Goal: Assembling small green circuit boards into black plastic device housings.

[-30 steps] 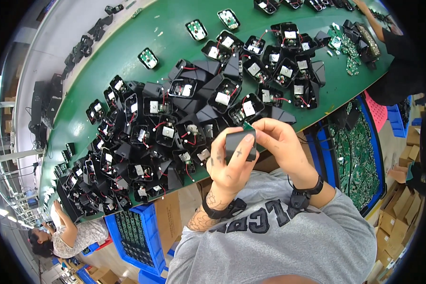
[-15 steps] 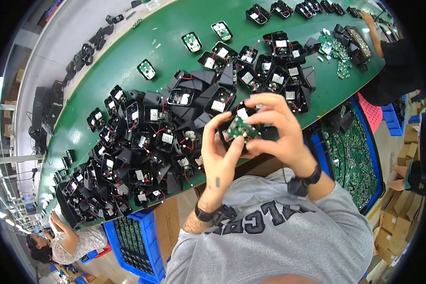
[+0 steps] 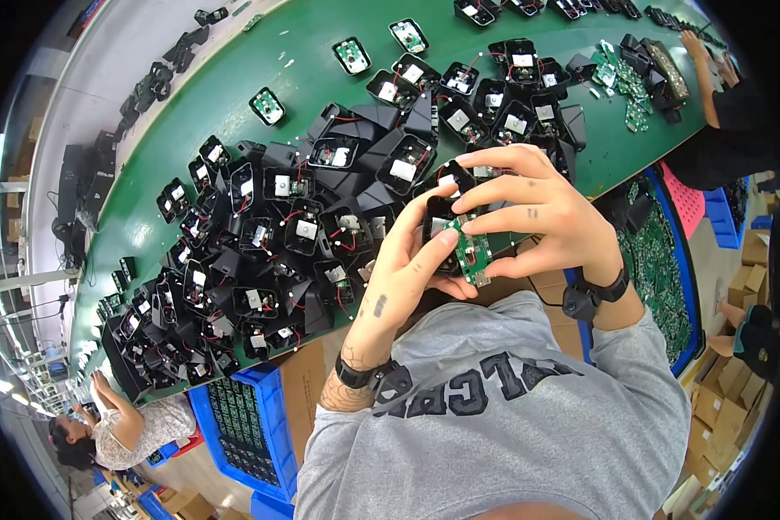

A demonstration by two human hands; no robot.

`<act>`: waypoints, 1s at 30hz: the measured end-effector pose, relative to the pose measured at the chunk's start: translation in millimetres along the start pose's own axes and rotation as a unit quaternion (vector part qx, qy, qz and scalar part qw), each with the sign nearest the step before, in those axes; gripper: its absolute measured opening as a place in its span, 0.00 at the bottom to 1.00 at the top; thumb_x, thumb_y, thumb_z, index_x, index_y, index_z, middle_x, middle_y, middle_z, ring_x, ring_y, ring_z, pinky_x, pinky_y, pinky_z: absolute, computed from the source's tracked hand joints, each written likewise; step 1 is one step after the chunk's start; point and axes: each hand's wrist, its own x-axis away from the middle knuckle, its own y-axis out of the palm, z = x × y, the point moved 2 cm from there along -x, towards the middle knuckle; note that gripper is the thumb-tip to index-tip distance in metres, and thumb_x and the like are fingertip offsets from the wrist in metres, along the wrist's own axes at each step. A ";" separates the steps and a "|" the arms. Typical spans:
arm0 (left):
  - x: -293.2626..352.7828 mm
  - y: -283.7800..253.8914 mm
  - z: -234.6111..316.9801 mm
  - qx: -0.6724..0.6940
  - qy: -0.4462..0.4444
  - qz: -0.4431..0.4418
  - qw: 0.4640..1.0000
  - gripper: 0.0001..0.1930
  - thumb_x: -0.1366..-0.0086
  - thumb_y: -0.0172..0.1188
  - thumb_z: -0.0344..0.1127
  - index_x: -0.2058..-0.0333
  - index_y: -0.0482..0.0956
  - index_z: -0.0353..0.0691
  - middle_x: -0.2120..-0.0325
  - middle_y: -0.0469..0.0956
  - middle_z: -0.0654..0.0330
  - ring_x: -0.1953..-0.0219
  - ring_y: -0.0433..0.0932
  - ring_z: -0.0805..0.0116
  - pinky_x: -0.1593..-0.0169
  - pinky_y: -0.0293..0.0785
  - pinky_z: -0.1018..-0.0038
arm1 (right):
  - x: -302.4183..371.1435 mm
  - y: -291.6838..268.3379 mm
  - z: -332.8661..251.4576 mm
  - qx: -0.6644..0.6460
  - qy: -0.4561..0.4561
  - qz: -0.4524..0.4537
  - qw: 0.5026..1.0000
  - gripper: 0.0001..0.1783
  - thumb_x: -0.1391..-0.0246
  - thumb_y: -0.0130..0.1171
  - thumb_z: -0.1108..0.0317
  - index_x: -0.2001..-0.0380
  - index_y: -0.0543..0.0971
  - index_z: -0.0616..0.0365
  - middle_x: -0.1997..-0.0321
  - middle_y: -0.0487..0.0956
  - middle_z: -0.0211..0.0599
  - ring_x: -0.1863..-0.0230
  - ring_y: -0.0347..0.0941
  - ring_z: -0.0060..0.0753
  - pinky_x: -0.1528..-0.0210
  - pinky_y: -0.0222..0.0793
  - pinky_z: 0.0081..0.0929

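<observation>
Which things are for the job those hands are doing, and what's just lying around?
Seems part of the job:
- held green circuit board
- held black case
- piled black cases

Probably just around:
- cardboard boxes
- pink holed panel

From my remote seat I have both arms bent in front of the chest, the two hands close together. My left hand (image 3: 400, 276) is angled up and to the right, thumb straight and pressing with its tip, index finger arched above it, other fingertips curling in from beneath. My right hand (image 3: 555, 221) comes across from the right, back of the hand facing me, fingers fanned and bent leftward, thumb lower and set apart from them. Dark tattoo marks show on both hands, and line patterns on my left forearm (image 3: 347, 395). My right wrist (image 3: 605, 276) sits higher than the left.
</observation>
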 end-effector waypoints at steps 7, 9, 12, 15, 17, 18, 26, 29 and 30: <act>-1.1 -2.4 -1.1 0.016 0.019 -0.011 1.000 0.27 0.31 0.47 0.31 0.36 0.52 0.41 0.52 0.69 0.50 0.72 0.80 0.64 0.70 0.82 0.75 | 1.6 6.1 1.0 -0.006 0.026 0.053 0.998 0.27 0.71 0.74 0.59 0.61 0.80 0.53 0.51 0.78 0.34 0.40 0.66 0.51 0.43 0.61 0.44; 1.0 -2.5 1.3 0.053 0.024 -0.055 0.997 0.28 0.34 0.48 0.26 0.36 0.53 0.42 0.51 0.69 0.52 0.64 0.79 0.67 0.65 0.82 0.73 | 3.6 8.2 2.6 -0.027 0.056 0.130 0.990 0.26 0.73 0.73 0.60 0.64 0.81 0.55 0.51 0.78 0.38 0.44 0.68 0.50 0.45 0.64 0.45; 1.7 6.7 -4.8 -0.060 0.105 0.024 0.992 0.28 0.36 0.49 0.21 0.38 0.55 0.41 0.50 0.68 0.54 0.56 0.76 0.69 0.63 0.82 0.75 | 9.4 20.3 -0.9 -0.036 0.073 0.201 0.976 0.28 0.75 0.73 0.58 0.63 0.82 0.55 0.52 0.78 0.42 0.47 0.70 0.50 0.46 0.65 0.44; -3.2 -2.1 -15.5 -0.170 0.205 0.053 0.962 0.27 0.38 0.50 0.18 0.40 0.59 0.39 0.48 0.67 0.56 0.51 0.73 0.70 0.52 0.77 0.73 | 9.9 33.3 -11.2 0.036 0.032 0.217 0.975 0.26 0.70 0.73 0.56 0.62 0.82 0.51 0.51 0.78 0.42 0.48 0.70 0.51 0.47 0.66 0.46; -4.0 -1.8 -15.4 -0.216 0.239 0.077 0.944 0.28 0.38 0.48 0.18 0.39 0.58 0.38 0.45 0.67 0.55 0.49 0.73 0.67 0.45 0.71 0.71 | 10.3 38.0 -16.9 0.094 0.028 0.188 0.977 0.23 0.66 0.72 0.54 0.62 0.83 0.46 0.49 0.78 0.39 0.44 0.68 0.52 0.42 0.63 0.51; -2.1 0.3 -12.2 -0.216 0.239 0.076 0.944 0.28 0.38 0.48 0.18 0.39 0.58 0.38 0.45 0.67 0.55 0.49 0.73 0.67 0.45 0.71 0.71 | 10.1 36.1 -16.3 0.095 0.029 0.188 0.977 0.23 0.66 0.72 0.54 0.62 0.83 0.46 0.49 0.78 0.39 0.44 0.68 0.52 0.42 0.63 0.51; -1.2 7.8 -16.1 0.112 0.142 -0.057 0.982 0.36 0.38 0.43 0.29 0.32 0.43 0.41 0.41 0.62 0.46 0.42 0.69 0.56 0.43 0.70 0.62 | 6.0 28.1 -16.7 0.079 0.050 0.142 0.985 0.24 0.67 0.72 0.56 0.61 0.83 0.45 0.43 0.74 0.37 0.37 0.61 0.55 0.35 0.53 0.55; -2.1 9.9 -18.4 -0.017 0.186 -0.019 0.982 0.34 0.33 0.44 0.25 0.32 0.40 0.42 0.42 0.63 0.47 0.41 0.67 0.58 0.40 0.66 0.62 | 6.1 30.0 -18.1 0.067 0.076 0.113 0.988 0.22 0.68 0.73 0.62 0.63 0.82 0.49 0.42 0.73 0.41 0.35 0.60 0.55 0.36 0.53 0.54; -1.0 10.9 -17.6 0.001 0.151 -0.024 0.988 0.34 0.32 0.44 0.24 0.32 0.40 0.44 0.42 0.63 0.48 0.42 0.68 0.59 0.41 0.68 0.64 | 5.9 29.8 -16.5 0.067 0.077 0.114 0.988 0.22 0.68 0.73 0.62 0.63 0.82 0.49 0.42 0.73 0.41 0.35 0.60 0.55 0.36 0.53 0.54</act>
